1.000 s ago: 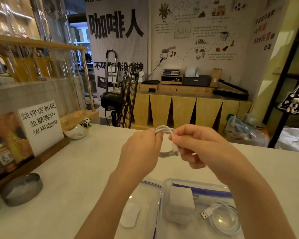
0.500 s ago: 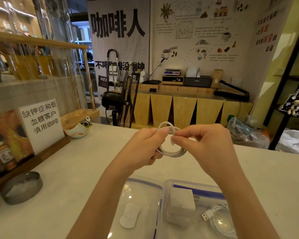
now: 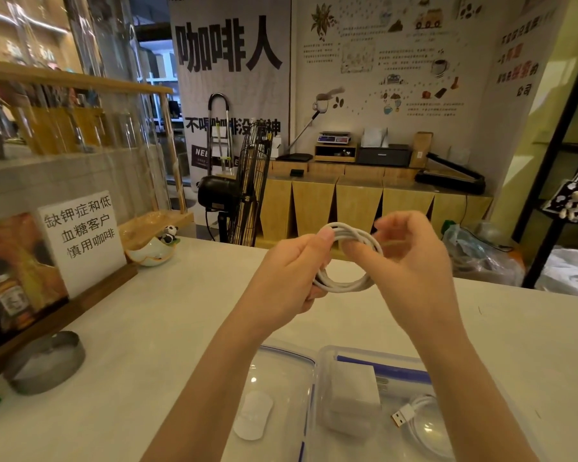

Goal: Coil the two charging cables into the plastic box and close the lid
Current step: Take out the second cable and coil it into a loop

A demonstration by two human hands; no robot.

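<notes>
Head view: both hands (image 3: 347, 261) grip coiled white cable (image 3: 342, 284) above plastic box (image 3: 377, 356).

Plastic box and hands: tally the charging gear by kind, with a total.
Coiled white cables: 2, one held in both hands, one in the plastic box
White charger blocks in the box: 1
Total: 3

A pale counter (image 3: 121, 328) is set before a wall (image 3: 397, 61) covered with coffee drawings and a banner (image 3: 229, 78) printed in large black characters. Wooden cabinets (image 3: 357, 208) are lined along the wall, with a black fan (image 3: 237, 191) placed beside them.
</notes>
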